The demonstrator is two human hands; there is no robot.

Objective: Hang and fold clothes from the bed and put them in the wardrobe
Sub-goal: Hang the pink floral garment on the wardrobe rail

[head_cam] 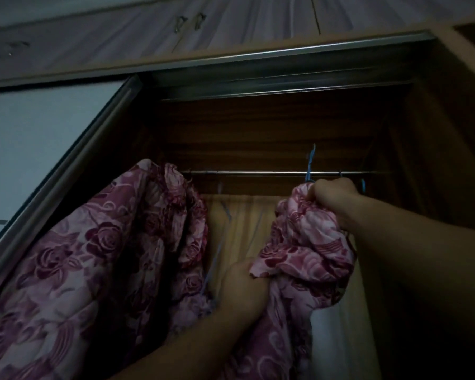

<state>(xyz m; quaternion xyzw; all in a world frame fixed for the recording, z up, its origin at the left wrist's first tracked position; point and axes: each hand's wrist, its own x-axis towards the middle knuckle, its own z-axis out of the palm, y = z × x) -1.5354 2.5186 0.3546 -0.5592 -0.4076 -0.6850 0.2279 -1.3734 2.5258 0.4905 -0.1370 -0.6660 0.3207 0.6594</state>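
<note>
Head view, inside the open wardrobe (436,133): a rose-print garment (307,250) hangs lengthwise, top toward the rail (258,173), on a blue hanger (310,163) whose hook pokes above the rail. The right hand (333,197) clenches its bunched neck; the left hand (242,283) grips cloth lower down. Hanging appears underway; next, seat the hook over the rail. A similar print (107,256) hangs at left.

The blue hanger (310,165) shows only its hook — the rest is buried in the rose-print garment (305,250). A second rose-print garment (74,270) is cut off by the left and bottom edges, and the wardrobe (285,127) interior behind is too dark to read.
</note>
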